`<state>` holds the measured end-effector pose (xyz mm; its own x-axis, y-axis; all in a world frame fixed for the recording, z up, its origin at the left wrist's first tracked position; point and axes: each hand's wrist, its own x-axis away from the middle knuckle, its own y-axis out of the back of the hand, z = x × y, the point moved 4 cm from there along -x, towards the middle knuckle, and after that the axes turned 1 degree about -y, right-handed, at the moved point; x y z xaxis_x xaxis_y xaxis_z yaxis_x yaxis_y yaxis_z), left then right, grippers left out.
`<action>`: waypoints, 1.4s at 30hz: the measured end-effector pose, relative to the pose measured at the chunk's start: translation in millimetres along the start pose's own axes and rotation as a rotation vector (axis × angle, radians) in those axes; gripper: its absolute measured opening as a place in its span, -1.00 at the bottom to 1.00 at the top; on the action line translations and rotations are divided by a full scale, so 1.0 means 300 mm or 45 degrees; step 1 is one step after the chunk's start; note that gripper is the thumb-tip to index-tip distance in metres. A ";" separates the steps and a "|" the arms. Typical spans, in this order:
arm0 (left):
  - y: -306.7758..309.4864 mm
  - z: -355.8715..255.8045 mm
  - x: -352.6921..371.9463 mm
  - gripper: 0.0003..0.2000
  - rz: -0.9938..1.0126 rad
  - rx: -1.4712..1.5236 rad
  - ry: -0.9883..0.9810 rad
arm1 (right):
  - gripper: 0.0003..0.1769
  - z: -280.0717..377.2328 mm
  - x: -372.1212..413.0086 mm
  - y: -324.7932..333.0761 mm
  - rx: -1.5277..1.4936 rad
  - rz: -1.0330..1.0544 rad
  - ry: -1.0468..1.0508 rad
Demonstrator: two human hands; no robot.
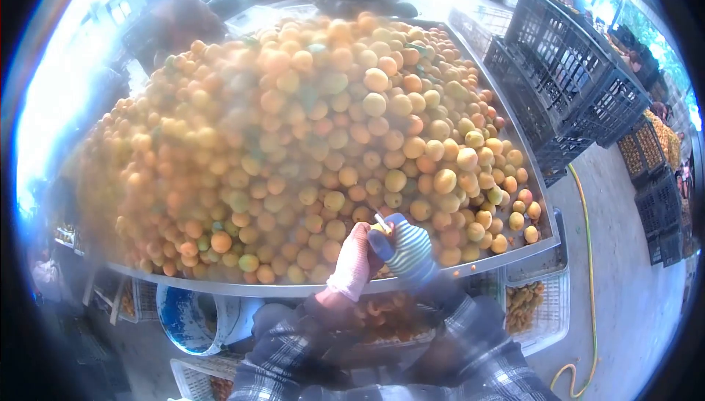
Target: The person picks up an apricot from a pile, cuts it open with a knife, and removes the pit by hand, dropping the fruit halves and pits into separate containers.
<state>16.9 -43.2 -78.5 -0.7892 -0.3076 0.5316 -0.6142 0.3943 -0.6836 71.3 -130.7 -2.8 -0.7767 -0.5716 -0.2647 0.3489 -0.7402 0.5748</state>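
Note:
My left hand (354, 260), in a pinkish-white glove, is closed at the front edge of the metal table (294, 290). Its fingers are wrapped around a yellowish fruit (381, 228), partly hidden. Touching the same spot, my right hand (405, 248) wears a blue and white striped glove and is closed on a small tool (380, 220) with a whitish part sticking up. The tool's blade, if any, cannot be made out. A large heap of orange and yellow-green fruit (374, 103) covers the tabletop in front of both hands.
Black crates (558, 56) are stacked at the right, with fruit-filled ones (640, 153) beyond. A yellow hose (590, 254) runs along the floor. A blue-and-white tub (189, 320) stands below left; a white basket (552, 313) with cut pieces is below right. A person (187, 23) is across the table.

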 end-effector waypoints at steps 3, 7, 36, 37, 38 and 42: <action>-0.083 -0.102 0.137 -0.68 0.325 -0.405 -0.185 | -0.54 -0.025 -0.006 0.003 -0.463 -0.046 -0.204; -0.090 -0.139 0.110 -0.73 0.187 -0.134 -0.185 | -0.61 -0.039 -0.014 -0.009 -0.813 -0.066 -0.392; -0.007 -0.108 0.042 -0.50 0.464 0.264 0.000 | -0.72 0.035 -0.029 0.009 0.242 0.229 0.243; 0.005 -0.110 0.037 -0.52 0.464 0.199 0.015 | -0.74 0.031 -0.030 0.004 0.273 0.289 0.227; 0.014 -0.105 0.035 -0.54 0.463 0.135 0.030 | -0.75 0.028 -0.027 -0.002 0.304 0.352 0.210; -0.001 -0.080 0.063 -0.59 -0.047 0.164 0.004 | -0.77 0.031 -0.027 0.030 -0.856 0.007 -0.273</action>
<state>2.3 -28.5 -56.2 -0.7661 -0.3173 0.5590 -0.6379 0.2683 -0.7219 75.9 -129.4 11.8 -0.8359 -0.5450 -0.0650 0.5480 -0.8352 -0.0459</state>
